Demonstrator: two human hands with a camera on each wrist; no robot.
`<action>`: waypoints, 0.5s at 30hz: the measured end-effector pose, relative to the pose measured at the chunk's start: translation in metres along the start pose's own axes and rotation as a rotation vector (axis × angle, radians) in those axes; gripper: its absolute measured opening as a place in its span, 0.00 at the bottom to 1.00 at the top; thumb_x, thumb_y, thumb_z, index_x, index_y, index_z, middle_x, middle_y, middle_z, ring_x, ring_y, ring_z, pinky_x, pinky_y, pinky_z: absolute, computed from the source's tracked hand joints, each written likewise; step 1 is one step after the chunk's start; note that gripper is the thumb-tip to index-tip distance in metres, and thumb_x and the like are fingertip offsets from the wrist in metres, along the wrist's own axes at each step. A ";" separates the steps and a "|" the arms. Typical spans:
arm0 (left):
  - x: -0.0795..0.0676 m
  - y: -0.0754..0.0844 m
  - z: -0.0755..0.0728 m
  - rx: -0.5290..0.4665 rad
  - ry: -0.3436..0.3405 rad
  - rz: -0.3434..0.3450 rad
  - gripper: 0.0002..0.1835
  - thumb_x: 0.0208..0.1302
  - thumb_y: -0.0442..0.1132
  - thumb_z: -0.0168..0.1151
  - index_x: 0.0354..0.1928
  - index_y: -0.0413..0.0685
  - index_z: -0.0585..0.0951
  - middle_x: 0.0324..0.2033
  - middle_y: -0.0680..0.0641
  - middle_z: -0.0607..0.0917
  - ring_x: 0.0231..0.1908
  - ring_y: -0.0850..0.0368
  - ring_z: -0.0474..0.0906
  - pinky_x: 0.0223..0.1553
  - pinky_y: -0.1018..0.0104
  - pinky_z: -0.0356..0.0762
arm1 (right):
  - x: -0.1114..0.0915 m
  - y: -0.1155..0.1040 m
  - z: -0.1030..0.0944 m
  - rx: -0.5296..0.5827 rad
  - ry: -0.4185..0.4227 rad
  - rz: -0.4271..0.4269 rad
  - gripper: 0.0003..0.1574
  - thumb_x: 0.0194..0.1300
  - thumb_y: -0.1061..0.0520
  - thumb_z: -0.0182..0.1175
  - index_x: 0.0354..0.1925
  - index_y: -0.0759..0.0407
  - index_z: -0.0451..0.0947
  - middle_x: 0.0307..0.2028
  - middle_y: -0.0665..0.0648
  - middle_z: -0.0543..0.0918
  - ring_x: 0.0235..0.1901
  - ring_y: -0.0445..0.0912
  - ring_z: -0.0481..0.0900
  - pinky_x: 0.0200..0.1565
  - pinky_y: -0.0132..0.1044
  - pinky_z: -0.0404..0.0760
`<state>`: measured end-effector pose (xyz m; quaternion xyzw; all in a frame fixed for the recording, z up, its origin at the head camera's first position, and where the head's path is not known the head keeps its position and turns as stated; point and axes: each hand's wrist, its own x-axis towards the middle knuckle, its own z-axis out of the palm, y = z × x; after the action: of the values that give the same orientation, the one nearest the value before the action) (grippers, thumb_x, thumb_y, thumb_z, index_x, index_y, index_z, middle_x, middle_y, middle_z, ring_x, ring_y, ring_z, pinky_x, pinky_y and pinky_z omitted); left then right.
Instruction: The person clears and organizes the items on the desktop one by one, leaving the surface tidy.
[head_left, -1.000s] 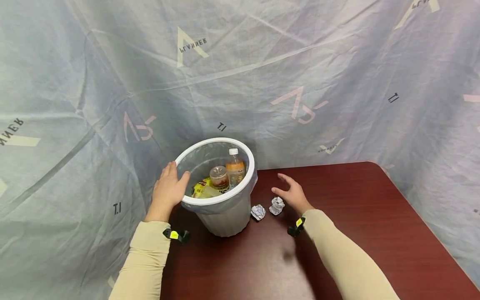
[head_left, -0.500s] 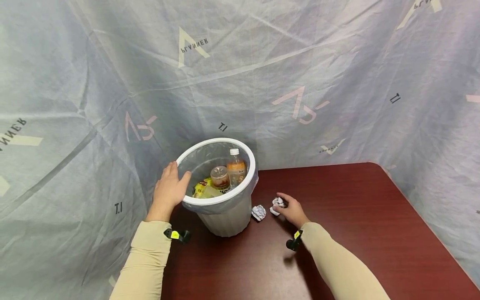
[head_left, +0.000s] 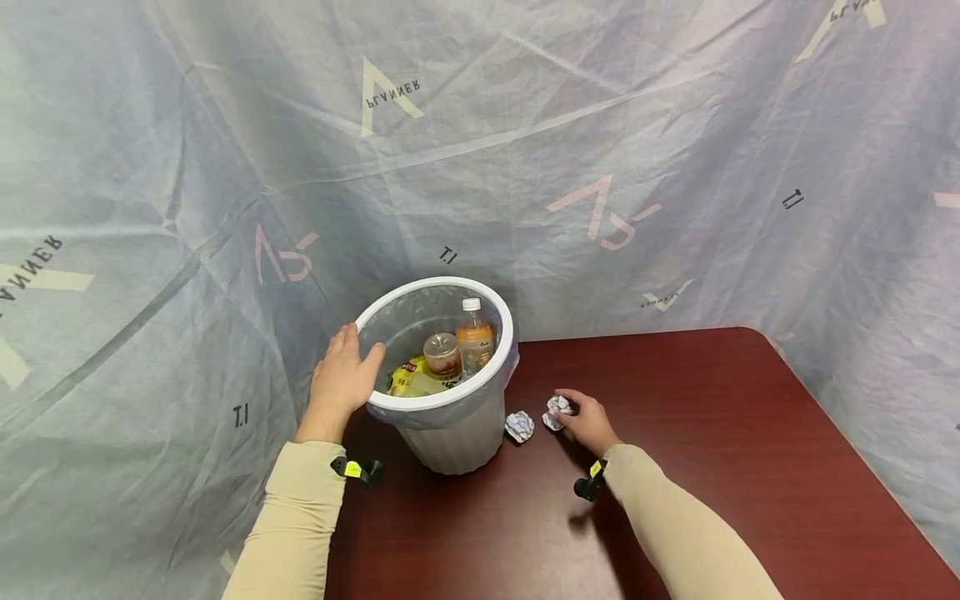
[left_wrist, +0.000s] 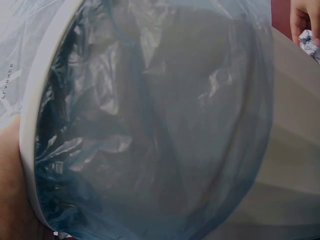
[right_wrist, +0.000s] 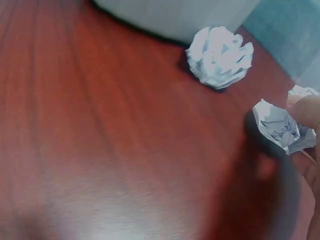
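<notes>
My left hand [head_left: 345, 379] rests on the left side of the white rim of a grey trash bin [head_left: 453, 442], fingers extended and thumb spread over the rim. A translucent liner bag [left_wrist: 150, 125] is folded over the rim. My right hand [head_left: 591, 423] pinches a crumpled paper ball [right_wrist: 280, 127] between thumb and fingers, low over the table. A second crumpled paper ball [right_wrist: 220, 57] lies on the table between that hand and the bin's base.
Inside the bin are a plastic bottle [head_left: 476, 342] with a white cap, a clear plastic cup [head_left: 442, 357] and a yellow wrapper [head_left: 405, 373]. The dark red table [head_left: 690, 400] has a printed grey cloth [head_left: 480, 150] behind it.
My right hand has come down onto the right paper ball, and its fingers have closed round it. The left hand has stayed at the bin's rim.
</notes>
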<state>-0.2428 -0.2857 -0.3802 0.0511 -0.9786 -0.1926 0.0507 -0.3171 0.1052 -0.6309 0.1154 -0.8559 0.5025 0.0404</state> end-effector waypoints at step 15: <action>-0.002 0.000 -0.001 0.001 0.004 -0.003 0.43 0.78 0.59 0.35 0.79 0.33 0.45 0.78 0.32 0.47 0.77 0.34 0.42 0.71 0.30 0.44 | 0.039 -0.057 -0.054 -0.011 -0.016 -0.083 0.31 0.63 0.62 0.71 0.63 0.60 0.78 0.50 0.63 0.85 0.45 0.50 0.83 0.41 0.36 0.81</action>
<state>-0.2409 -0.2861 -0.3797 0.0531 -0.9785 -0.1920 0.0525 -0.3443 0.1196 -0.5488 0.1545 -0.8533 0.4950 0.0550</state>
